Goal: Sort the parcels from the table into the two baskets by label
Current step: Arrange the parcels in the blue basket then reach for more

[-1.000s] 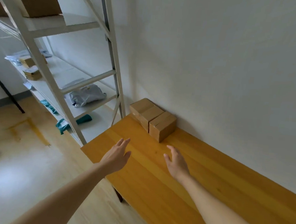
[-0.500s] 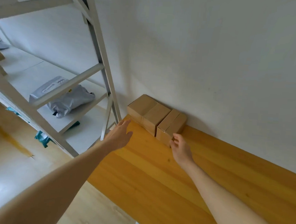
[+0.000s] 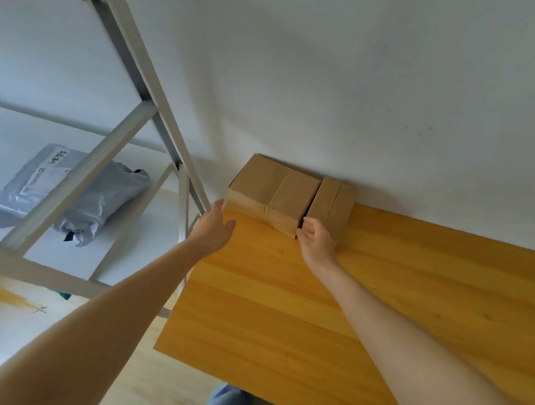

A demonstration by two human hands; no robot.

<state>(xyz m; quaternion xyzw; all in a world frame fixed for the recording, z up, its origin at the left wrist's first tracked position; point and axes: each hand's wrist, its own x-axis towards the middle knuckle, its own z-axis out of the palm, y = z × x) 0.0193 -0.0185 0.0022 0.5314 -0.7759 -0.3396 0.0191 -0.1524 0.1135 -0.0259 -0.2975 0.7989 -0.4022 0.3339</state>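
The table [image 3: 315, 315] is smooth, softly glossy yellow wood and the boxes [image 3: 291, 200] are matt brown cardboard with taped seams, while beside them the rack [image 3: 159, 108] is matt painted metal, the bag [image 3: 72, 190] is crinkled grey plastic with a slight sheen, and the wall [image 3: 330, 81] is matt white.

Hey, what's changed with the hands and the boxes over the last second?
Both hands moved forward across the table toward the wall. The right hand reached the rightmost box and now grips its near end. The left hand came up beside the left boxes, fingers straight, holding nothing. All the boxes stayed on the table by the wall; the grey bag has not moved.
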